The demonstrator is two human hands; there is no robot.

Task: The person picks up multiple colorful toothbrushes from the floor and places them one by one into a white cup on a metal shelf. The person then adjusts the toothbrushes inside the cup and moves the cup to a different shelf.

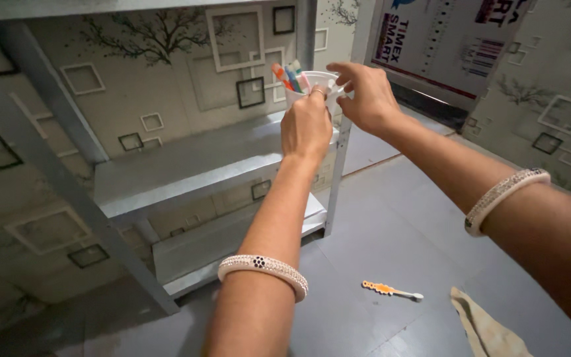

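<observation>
Left hand (306, 127) up at shelf height, fingers curled tight round the side of a white plastic cup (313, 84), gripping it just above the grey metal shelf (186, 165). Right hand (363, 96) comes in from the other side, fingers loosely bent, fingertips pinching at the cup's rim. Both hands on the one cup, then. Poking out of the top are several toothbrushes (289, 75), handles in orange, blue, green and pink, leaning towards the left.

Each wrist carries a pale, studded bangle, one on the left arm (263, 269), one on the right (505, 197).

Now the room. That shelf belongs to a metal rack with angled uprights (61, 178), and a lower shelf (199, 246) sits beneath it, close to the floor. Behind the rack, wallpaper (133, 92) in a beige tone, printed with bare tree branches and square frames in black and white. More of the same wallpaper on the far right. A printed poster (444, 39) leans against the wall at top right.

Down on the grey floor (378, 225), an orange toothbrush with a white head (391, 289) lies flat, and just beside it to the right a crumpled beige cloth (487, 327) at the bottom edge.
</observation>
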